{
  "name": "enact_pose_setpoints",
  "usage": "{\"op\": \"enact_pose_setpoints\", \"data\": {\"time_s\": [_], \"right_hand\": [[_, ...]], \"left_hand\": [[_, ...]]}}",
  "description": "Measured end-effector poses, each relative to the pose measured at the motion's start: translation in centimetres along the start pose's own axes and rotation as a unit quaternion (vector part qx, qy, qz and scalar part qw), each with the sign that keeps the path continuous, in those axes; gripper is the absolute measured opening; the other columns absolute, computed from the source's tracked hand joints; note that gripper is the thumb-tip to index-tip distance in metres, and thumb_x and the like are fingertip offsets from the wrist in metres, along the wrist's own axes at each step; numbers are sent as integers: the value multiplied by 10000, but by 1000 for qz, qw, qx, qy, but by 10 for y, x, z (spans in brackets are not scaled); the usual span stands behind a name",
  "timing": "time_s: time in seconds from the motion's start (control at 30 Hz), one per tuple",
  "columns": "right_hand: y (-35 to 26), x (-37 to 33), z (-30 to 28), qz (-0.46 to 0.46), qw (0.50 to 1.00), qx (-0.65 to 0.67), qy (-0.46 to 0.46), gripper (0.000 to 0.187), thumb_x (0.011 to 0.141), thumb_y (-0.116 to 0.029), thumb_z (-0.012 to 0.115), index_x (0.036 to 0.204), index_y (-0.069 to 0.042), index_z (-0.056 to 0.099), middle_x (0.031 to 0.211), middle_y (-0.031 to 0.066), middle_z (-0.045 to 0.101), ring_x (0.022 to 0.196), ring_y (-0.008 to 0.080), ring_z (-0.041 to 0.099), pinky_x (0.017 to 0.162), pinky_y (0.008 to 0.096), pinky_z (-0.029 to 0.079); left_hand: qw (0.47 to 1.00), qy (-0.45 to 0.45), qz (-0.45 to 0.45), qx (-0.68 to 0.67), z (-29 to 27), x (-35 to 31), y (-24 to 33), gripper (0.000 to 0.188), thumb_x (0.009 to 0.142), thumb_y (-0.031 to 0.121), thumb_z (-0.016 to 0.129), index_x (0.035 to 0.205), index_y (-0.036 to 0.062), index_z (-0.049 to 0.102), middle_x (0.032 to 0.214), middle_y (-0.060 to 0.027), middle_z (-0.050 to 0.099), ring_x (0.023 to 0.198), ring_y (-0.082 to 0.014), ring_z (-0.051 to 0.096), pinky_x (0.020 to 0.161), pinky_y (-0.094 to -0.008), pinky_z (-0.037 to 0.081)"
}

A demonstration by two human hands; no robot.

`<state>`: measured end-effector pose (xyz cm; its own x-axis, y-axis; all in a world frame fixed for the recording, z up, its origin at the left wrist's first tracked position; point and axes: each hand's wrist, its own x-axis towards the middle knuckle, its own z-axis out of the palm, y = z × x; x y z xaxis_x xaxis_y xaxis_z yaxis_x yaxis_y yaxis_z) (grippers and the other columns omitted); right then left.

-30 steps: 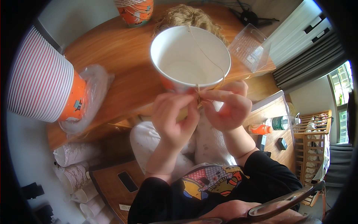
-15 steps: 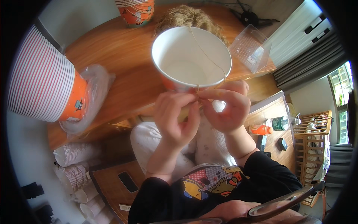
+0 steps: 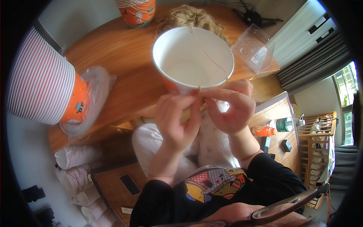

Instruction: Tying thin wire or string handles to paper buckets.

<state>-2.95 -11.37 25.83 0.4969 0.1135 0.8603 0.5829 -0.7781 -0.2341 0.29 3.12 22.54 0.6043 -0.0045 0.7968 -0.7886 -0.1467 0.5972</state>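
A large white-lined paper bucket (image 3: 185,62) stands upright on the table in front of me, its orange outside showing below the rim. A thin tan string (image 3: 208,55) runs from the bucket's far rim across its mouth to the near right side. At the near rim my left hand (image 3: 176,119) and my right hand (image 3: 232,108) meet, thumbs and forefingers pinched on the string just outside the bucket. What looks like a small knot or loop sits between the fingertips, too fine to make out clearly. Behind the bucket lies a bundle of loose tan string (image 3: 189,17).
A tall stack of orange paper buckets (image 3: 45,79) in clear plastic stands at the left; more strung buckets (image 3: 139,13) are at the back. A clear plastic box (image 3: 253,51) sits right. Bottles (image 3: 264,131) stand on a side table. A phone (image 3: 130,184) lies lower left.
The fingertips have shifted very slightly at the near rim, with the left hand a touch further left. The bucket has moved a little left. Both hands still pinch the string.
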Motion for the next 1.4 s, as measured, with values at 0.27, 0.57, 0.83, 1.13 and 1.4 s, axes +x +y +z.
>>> {"op": "enact_pose_setpoints", "data": {"time_s": [0.27,0.57,0.83,1.13,1.4], "right_hand": [[-2,8,-3,-17,999,-29,-34,338,626,-28,752,920,-126,617,956,-74,702,843,128,535,806,293,330],[-1,12,-2,-39,998,-36,-39,222,612,-35,742,782,-131,635,922,-89,694,848,132,506,805,295,326],[2,12,-2,-66,997,-19,-39,387,617,8,752,807,-128,445,933,-39,706,830,147,495,793,305,328],[6,9,1,-76,997,-12,-22,412,660,-22,769,877,-122,434,939,-25,710,831,156,486,792,316,326],[4,10,1,-74,997,-13,-18,406,648,-18,768,848,-120,430,917,-26,712,810,154,470,782,310,326]], "left_hand": [[1000,-1,14,23,-1,0,-1,99,769,-32,626,850,21,611,810,-86,626,736,-240,570,667,-308,450],[999,-4,15,43,-2,1,1,114,752,-50,632,840,21,615,806,-86,634,748,-266,582,687,-329,455],[998,9,28,56,-3,3,3,125,743,-45,648,841,28,625,800,-77,640,746,-262,586,692,-330,457],[999,11,11,52,-2,1,1,110,750,-39,645,840,23,630,794,-76,641,752,-257,587,693,-332,458],[998,12,34,54,-9,2,2,161,731,26,689,882,34,634,841,-64,652,766,-257,584,707,-339,457]]}}
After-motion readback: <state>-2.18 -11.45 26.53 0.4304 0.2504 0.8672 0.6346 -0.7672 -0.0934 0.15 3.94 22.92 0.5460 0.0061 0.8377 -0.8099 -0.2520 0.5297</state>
